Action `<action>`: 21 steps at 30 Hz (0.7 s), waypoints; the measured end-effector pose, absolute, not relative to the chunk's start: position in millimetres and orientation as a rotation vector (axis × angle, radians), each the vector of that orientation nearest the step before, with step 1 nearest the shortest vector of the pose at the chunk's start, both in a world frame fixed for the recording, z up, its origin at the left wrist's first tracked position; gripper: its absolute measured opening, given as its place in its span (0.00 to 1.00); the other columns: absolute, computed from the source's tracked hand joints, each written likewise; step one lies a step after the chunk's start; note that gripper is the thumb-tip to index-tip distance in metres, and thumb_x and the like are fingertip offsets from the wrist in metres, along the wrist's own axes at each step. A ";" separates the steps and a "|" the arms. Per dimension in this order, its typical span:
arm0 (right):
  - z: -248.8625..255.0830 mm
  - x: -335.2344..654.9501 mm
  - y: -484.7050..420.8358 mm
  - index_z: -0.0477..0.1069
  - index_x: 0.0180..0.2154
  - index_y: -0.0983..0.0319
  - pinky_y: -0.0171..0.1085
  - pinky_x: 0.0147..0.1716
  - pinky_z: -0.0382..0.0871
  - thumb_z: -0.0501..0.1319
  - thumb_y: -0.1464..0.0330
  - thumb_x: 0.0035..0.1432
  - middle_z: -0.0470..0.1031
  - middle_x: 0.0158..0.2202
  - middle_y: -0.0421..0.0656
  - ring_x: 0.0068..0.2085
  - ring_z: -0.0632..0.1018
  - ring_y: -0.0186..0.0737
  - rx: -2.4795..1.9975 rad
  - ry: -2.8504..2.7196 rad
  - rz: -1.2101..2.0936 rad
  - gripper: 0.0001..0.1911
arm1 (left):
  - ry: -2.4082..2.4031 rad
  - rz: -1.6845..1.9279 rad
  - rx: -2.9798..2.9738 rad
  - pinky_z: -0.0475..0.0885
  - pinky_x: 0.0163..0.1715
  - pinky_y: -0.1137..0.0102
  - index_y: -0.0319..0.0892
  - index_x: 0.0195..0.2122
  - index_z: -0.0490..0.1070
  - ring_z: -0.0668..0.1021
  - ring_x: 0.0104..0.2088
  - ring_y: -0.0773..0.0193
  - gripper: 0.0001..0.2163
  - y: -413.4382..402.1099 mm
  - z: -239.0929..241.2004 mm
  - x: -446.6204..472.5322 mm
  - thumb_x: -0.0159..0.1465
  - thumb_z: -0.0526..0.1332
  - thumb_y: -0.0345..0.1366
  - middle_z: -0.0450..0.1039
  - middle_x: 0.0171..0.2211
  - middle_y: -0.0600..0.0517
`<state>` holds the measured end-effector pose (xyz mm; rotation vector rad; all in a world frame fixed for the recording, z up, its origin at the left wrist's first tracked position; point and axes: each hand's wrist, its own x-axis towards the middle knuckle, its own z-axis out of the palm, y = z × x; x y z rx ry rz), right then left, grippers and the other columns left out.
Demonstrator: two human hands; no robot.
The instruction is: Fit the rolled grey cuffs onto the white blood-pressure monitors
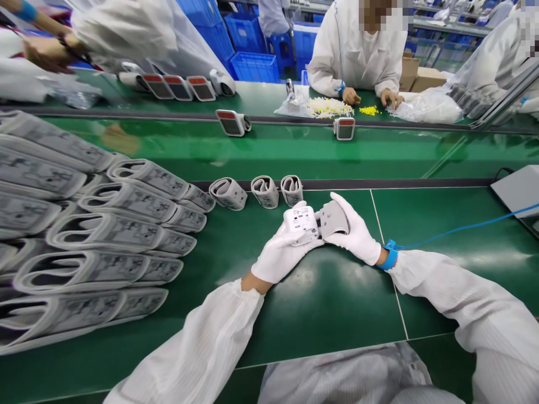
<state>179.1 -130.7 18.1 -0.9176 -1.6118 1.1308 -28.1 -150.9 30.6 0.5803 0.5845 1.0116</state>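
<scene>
My left hand (283, 252), in a white glove, is shut around a white blood pressure monitor (300, 223) with a printed label on its face. My right hand (353, 231), also gloved, holds a grey curved cuff piece (334, 219) against the monitor's right side. I cannot tell whether the two parts are joined. Both hands are above the green belt (328, 297). Just beyond them stand several rolled grey cuffs (265, 192) in a row, not touching my hands.
Many rolled cuffs (96, 224) lie stacked at the left. A blue wrist strap cord (463, 228) runs right to a white box (517, 191). Finished monitors (344, 128) sit on the far belt, where a co-worker's hands (370, 97) work beside yellow parts (324, 107). Blue crates (255, 67) stand behind.
</scene>
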 end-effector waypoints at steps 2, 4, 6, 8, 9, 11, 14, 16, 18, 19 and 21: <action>18.1 179.2 -130.5 0.52 0.71 0.60 0.50 0.66 0.65 0.74 0.50 0.51 0.70 0.63 0.51 0.63 0.72 0.54 -0.908 -1.600 1.138 0.55 | 0.580 1.040 0.576 0.79 0.44 0.59 0.54 0.71 0.54 0.78 0.51 0.53 0.32 -150.0 32.9 -28.2 0.67 0.61 0.32 0.68 0.62 0.44; 18.0 179.4 -130.3 0.52 0.71 0.59 0.49 0.66 0.65 0.74 0.51 0.51 0.67 0.65 0.51 0.64 0.71 0.53 -0.896 -1.595 1.148 0.55 | 0.566 1.064 0.571 0.78 0.34 0.63 0.52 0.69 0.57 0.79 0.43 0.55 0.28 -149.5 35.0 -26.8 0.69 0.60 0.37 0.71 0.58 0.43; 17.2 179.5 -130.0 0.52 0.71 0.59 0.48 0.66 0.65 0.75 0.53 0.52 0.65 0.67 0.51 0.65 0.71 0.53 -0.878 -1.594 1.171 0.54 | 0.559 1.074 0.572 0.76 0.28 0.64 0.51 0.67 0.60 0.79 0.39 0.55 0.25 -149.6 36.5 -24.6 0.70 0.60 0.43 0.72 0.54 0.44; 15.7 179.5 -129.6 0.53 0.71 0.59 0.47 0.67 0.64 0.75 0.55 0.52 0.64 0.68 0.51 0.65 0.71 0.52 -0.868 -1.593 1.182 0.53 | 0.570 1.074 0.585 0.74 0.24 0.66 0.51 0.65 0.61 0.79 0.35 0.56 0.24 -150.7 36.9 -22.7 0.69 0.61 0.46 0.72 0.49 0.46; 14.7 179.5 -129.3 0.54 0.71 0.58 0.47 0.68 0.64 0.76 0.56 0.52 0.63 0.68 0.50 0.66 0.70 0.52 -0.873 -1.595 1.178 0.52 | 0.578 1.080 0.593 0.72 0.23 0.67 0.51 0.64 0.62 0.78 0.34 0.57 0.24 -151.4 36.8 -22.1 0.69 0.61 0.46 0.71 0.47 0.47; 13.0 179.5 -128.6 0.55 0.70 0.57 0.48 0.69 0.63 0.76 0.58 0.52 0.62 0.69 0.49 0.67 0.69 0.52 -0.886 -1.601 1.163 0.50 | 0.584 1.089 0.619 0.70 0.21 0.69 0.50 0.62 0.63 0.76 0.31 0.61 0.23 -153.1 36.5 -21.8 0.68 0.62 0.46 0.70 0.45 0.49; 12.2 179.7 -128.1 0.56 0.69 0.56 0.49 0.69 0.62 0.75 0.58 0.53 0.62 0.69 0.48 0.67 0.69 0.52 -0.901 -1.617 1.134 0.48 | 0.589 1.071 0.701 0.69 0.22 0.71 0.52 0.62 0.62 0.75 0.29 0.66 0.24 -155.2 36.3 -22.3 0.66 0.64 0.44 0.68 0.47 0.50; 13.4 179.9 -128.6 0.57 0.69 0.56 0.49 0.68 0.64 0.75 0.58 0.52 0.64 0.68 0.48 0.66 0.70 0.52 -0.915 -1.631 1.100 0.48 | 0.626 1.035 0.756 0.67 0.21 0.72 0.53 0.63 0.60 0.74 0.26 0.68 0.25 -155.9 36.2 -22.2 0.67 0.63 0.46 0.68 0.48 0.49; 15.6 179.8 -129.9 0.59 0.68 0.58 0.49 0.67 0.65 0.75 0.59 0.51 0.66 0.66 0.49 0.65 0.71 0.52 -0.931 -1.659 1.038 0.47 | 0.666 1.003 0.783 0.64 0.17 0.72 0.51 0.65 0.58 0.69 0.20 0.71 0.27 -156.1 35.3 -21.6 0.69 0.58 0.54 0.70 0.43 0.49; 16.8 179.7 -130.8 0.60 0.67 0.58 0.49 0.67 0.65 0.75 0.59 0.51 0.67 0.66 0.49 0.65 0.71 0.53 -0.932 -1.680 0.998 0.46 | 0.677 0.987 0.785 0.61 0.16 0.73 0.50 0.67 0.57 0.67 0.18 0.71 0.30 -156.1 34.4 -21.3 0.69 0.54 0.59 0.71 0.39 0.50; 18.9 179.4 -132.9 0.62 0.66 0.58 0.49 0.66 0.66 0.75 0.61 0.50 0.68 0.64 0.49 0.64 0.72 0.53 -0.926 -1.737 0.913 0.44 | 0.684 0.962 0.785 0.57 0.13 0.74 0.48 0.69 0.55 0.62 0.15 0.71 0.39 -156.1 32.4 -20.9 0.65 0.48 0.68 0.68 0.30 0.53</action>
